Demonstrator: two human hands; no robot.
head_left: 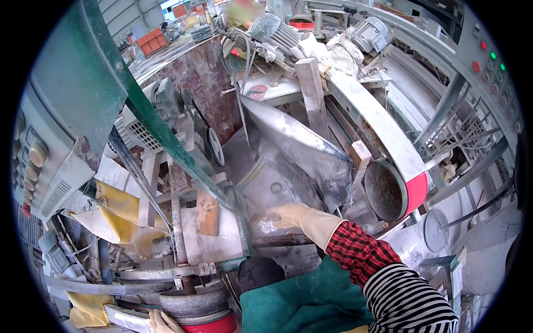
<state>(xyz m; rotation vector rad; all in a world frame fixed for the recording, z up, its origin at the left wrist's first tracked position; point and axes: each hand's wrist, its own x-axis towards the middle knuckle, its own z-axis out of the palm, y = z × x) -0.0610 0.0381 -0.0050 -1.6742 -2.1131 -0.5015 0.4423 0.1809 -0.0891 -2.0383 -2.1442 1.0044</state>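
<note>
My right hand (302, 217), in a cream rubber glove with a red-checked cuff and a striped sleeve, reaches forward over a dusty grey machine bed (261, 183). Its fingertips pinch a small whitish, glinting piece (268, 225) against the bed. Just right of the hand turns a belt grinder's rusty wheel (384, 191) with a red and white belt (383, 133). A cream glove (161, 321), apparently my left hand, shows only as fingertips at the lower edge, beside a round grey disc with a red rim (195, 305). Its grip is hidden.
A dusty grey sheet guard (302, 147) hangs above the bed. A green steel beam (150, 119) crosses diagonally on the left, by a control box with buttons (39, 161). Yellow rags (119, 213), electric motors (272, 30) and a second button panel (491, 61) crowd the surroundings.
</note>
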